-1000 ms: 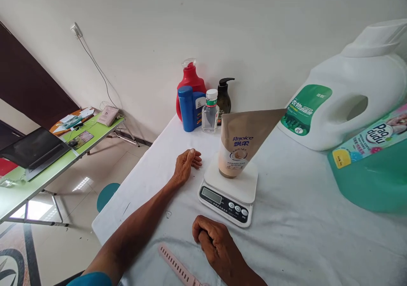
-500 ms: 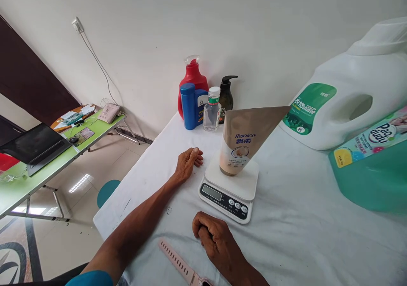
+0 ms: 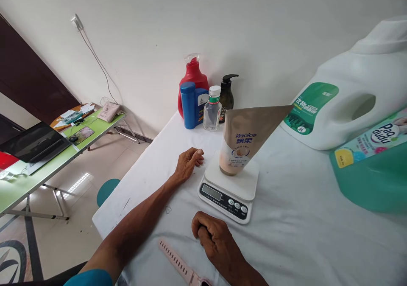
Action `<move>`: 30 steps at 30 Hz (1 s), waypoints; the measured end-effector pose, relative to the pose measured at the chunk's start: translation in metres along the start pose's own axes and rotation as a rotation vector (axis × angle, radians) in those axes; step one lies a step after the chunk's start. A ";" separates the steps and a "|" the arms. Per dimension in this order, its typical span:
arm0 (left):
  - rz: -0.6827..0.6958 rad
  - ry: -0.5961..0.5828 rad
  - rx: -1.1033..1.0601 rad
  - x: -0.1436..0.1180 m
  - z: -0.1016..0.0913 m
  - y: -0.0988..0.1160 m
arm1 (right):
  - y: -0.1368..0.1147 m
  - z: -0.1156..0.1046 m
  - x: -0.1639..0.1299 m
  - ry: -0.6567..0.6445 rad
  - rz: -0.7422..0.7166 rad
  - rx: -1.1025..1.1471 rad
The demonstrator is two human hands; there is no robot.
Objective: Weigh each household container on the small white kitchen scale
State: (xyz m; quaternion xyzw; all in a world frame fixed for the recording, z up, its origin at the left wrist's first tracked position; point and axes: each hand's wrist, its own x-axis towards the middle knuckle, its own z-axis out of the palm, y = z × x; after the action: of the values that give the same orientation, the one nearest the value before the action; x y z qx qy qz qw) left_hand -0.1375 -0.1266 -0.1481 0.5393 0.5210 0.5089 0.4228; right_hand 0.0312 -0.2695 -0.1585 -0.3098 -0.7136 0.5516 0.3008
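Note:
A brown and white Rejoice tube stands upright on its cap on a white kitchen scale. The scale's display looks blank. Just left of the scale, my left hand rests on the cloth, its fingers loosely curled and holding nothing I can see. In front of the scale lies my right hand, closed in a loose fist, apart from the scale. Between my forearms is a pink-strapped watch, cut off by the lower edge of the view.
Against the wall stand a red bottle, a blue bottle, a clear bottle and a dark pump bottle. At right are a large white jug and a green bottle. A green table holds a laptop.

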 end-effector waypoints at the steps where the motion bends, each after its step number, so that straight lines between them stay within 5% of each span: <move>1: -0.001 -0.002 0.002 0.000 0.000 0.000 | 0.000 0.000 0.000 0.000 0.001 0.002; 9: 0.011 -0.025 0.002 -0.002 -0.002 0.002 | -0.003 -0.001 0.000 0.002 0.001 0.002; 14: 0.137 -0.046 0.065 -0.008 0.003 0.028 | 0.001 0.000 0.000 0.010 0.019 -0.002; 17: 0.230 -0.158 0.140 -0.009 0.015 0.051 | 0.006 0.001 -0.001 0.023 0.007 -0.003; 21: 0.164 -0.296 0.213 -0.008 0.034 0.068 | 0.006 0.000 0.000 0.004 0.045 -0.007; 30: 0.107 -0.266 0.232 0.001 0.051 0.056 | 0.010 0.001 0.000 0.017 -0.008 -0.032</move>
State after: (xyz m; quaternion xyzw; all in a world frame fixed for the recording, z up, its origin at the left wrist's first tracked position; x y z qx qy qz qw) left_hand -0.0801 -0.1277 -0.0993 0.6738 0.4862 0.3914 0.3955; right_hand 0.0315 -0.2682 -0.1680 -0.3162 -0.7210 0.5363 0.3043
